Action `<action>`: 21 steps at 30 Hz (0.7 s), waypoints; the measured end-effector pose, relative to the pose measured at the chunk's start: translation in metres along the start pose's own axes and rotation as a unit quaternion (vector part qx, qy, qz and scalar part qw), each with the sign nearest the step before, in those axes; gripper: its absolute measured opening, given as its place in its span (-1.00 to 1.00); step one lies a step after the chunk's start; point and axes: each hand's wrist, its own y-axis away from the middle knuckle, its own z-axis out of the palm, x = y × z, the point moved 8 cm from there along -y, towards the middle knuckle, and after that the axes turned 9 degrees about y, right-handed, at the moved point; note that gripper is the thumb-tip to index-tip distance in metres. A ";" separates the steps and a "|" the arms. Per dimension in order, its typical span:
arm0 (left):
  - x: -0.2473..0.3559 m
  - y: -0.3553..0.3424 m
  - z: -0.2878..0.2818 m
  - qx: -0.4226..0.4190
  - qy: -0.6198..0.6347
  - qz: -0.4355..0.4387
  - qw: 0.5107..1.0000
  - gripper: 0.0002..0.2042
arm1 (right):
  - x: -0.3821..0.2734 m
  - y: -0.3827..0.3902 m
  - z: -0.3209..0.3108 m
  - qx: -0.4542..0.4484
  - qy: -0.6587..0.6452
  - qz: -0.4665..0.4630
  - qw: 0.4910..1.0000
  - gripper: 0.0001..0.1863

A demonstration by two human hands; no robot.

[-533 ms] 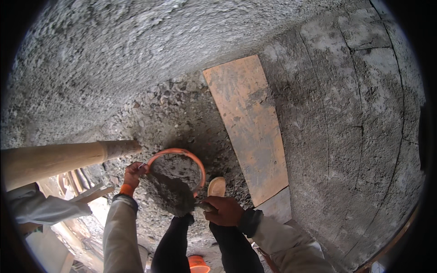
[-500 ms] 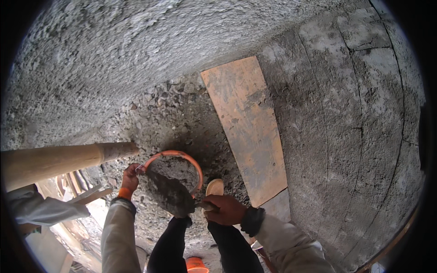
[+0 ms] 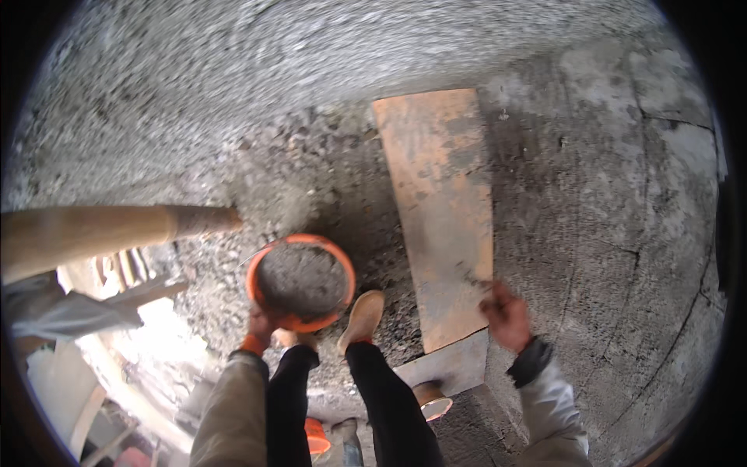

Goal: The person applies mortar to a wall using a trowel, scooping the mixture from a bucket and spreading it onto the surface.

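Observation:
An orange round pan [image 3: 341, 268], filled with grey wet mortar, rests on the gravel heap just ahead of my feet. My left hand [image 3: 261, 325], with an orange cuff at the wrist, grips the pan's near rim. My right hand [image 3: 506, 315] hangs apart from the pan, off to the right over the near end of a flat orange board [image 3: 440, 202]. Its fingers are loosely spread and I see nothing in it. My tan boot [image 3: 362, 315] stands right beside the pan.
A thick wooden pole [image 3: 101, 232] reaches in from the left above the pan. Grey gravel and mortar [image 3: 288, 179] spread against the rough wall. A grey slab [image 3: 455, 364] and a small round bowl [image 3: 432, 401] lie near my legs. Someone's grey sleeve [image 3: 54, 311] is at left.
My right hand has left the pan and swung right to the board's near end. The pan now sits level and full, with my left hand still on its rim.

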 end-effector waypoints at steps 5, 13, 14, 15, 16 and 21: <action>-0.023 -0.002 0.004 0.052 -0.080 0.009 0.995 -0.90 | -0.063 -0.026 0.176 0.018 0.247 -0.142 0.958 -0.61; 0.004 0.020 0.046 0.012 -0.024 0.102 0.994 -0.79 | -0.055 -0.024 0.295 -0.171 0.005 -0.111 0.979 -0.52; 0.014 0.031 0.056 0.004 0.023 0.054 0.998 -0.81 | -0.053 -0.010 0.278 -0.166 -0.010 -0.104 0.981 -0.53; 0.019 0.030 0.050 -0.005 0.027 0.066 0.997 -0.82 | -0.063 -0.003 0.262 -0.160 -0.027 -0.106 0.981 -0.53; 0.016 0.031 0.038 -0.014 0.031 0.075 0.997 -0.83 | -0.080 0.001 0.244 -0.124 0.075 -0.143 0.979 -0.56; 0.002 0.024 0.015 0.009 0.050 0.041 0.998 -0.81 | -0.110 0.002 0.204 -0.085 0.102 -0.170 0.977 -0.62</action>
